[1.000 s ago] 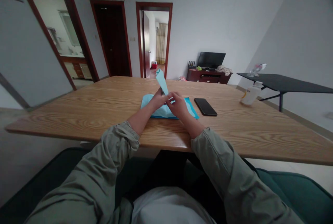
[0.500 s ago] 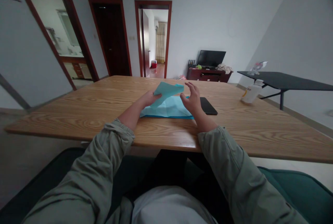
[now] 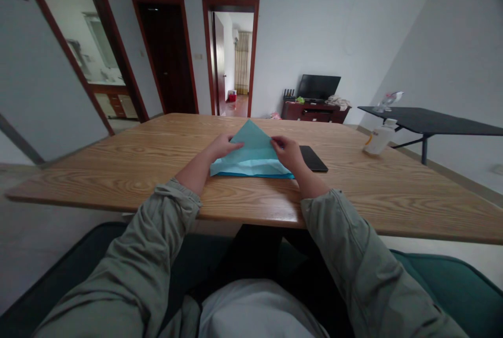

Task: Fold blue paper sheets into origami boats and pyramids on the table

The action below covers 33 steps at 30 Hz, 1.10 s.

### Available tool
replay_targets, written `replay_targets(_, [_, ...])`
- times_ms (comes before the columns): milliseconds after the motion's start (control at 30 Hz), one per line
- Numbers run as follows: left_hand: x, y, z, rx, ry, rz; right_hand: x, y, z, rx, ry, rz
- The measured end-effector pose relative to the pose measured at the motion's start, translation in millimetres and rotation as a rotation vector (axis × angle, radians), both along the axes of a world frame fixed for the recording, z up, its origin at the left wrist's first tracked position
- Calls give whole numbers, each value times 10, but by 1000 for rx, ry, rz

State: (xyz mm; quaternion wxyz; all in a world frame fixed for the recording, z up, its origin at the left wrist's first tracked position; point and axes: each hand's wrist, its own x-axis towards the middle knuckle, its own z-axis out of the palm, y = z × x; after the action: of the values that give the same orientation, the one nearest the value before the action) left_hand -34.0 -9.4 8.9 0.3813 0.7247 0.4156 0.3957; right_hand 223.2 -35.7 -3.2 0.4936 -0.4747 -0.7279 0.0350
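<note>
Between my two hands a sheet of light blue-green paper (image 3: pixel 250 141) is held up, with a pointed corner at the top. My left hand (image 3: pixel 223 148) pinches its left side, thumb on the near face. On the right side, my right hand (image 3: pixel 286 150) grips the edge between thumb and fingers. Beneath it, flat on the wooden table, lies a wider light blue sheet (image 3: pixel 251 169) with a darker blue layer showing along its near edge. I cannot tell whether it is paper or cloth.
A thin black flat object (image 3: pixel 313 160) lies just right of my right hand. Farther right on the table (image 3: pixel 129 170) stands a whitish translucent bottle (image 3: pixel 379 139). Beyond is a black folding table (image 3: pixel 432 120). A dark screen (image 3: pixel 319 86) sits on a cabinet at the back wall.
My right hand has closed on the paper's right edge, where it was apart from it before. The paper has turned from a tilted position to point upward, facing me.
</note>
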Motion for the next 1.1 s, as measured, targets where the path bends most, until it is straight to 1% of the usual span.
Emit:
replay_targets(100, [-87, 80, -40, 23, 0, 83, 54, 58, -13, -55, 12, -71])
replay_targets(200, [-176, 148, -96, -10, 32, 138, 100, 99, -35, -105, 1, -123])
replay_targets(267, [-207, 171, -129, -33, 48, 131, 125, 124, -57, -129, -4, -124])
replay_targets(367, [-204, 176, -159, -19, 96, 135, 153, 167, -101, -173, 10, -122])
replay_targets(500, [-177, 178, -192, 92, 261, 162, 175, 218, -175, -298, -12, -139])
replay_targets(600, [-177, 210, -247, 203, 381, 148, 185, 239, -232, -388, -41, -131])
replay_targets(667, [-183, 238, -290, 216, 416, 131, 191, 250, -266, -419, -45, -117])
replay_targets(733, [-193, 261, -315, 193, 431, 122, 196, 261, -291, -438, -60, -112])
replay_targets(800, [-214, 264, -305, 174, 452, 113, 199, 267, -302, -453, -85, -107])
replay_targets(867, [-250, 241, -254, 161, 480, 83, 197, 261, -301, -465, -111, -105])
replay_targets(1000, [-356, 116, -89, 81, 496, -56, 181, 214, -270, -472, -161, -140])
replay_targets(1100, [-411, 14, -19, 14, 549, -132, 163, 173, -242, -469, -181, -156])
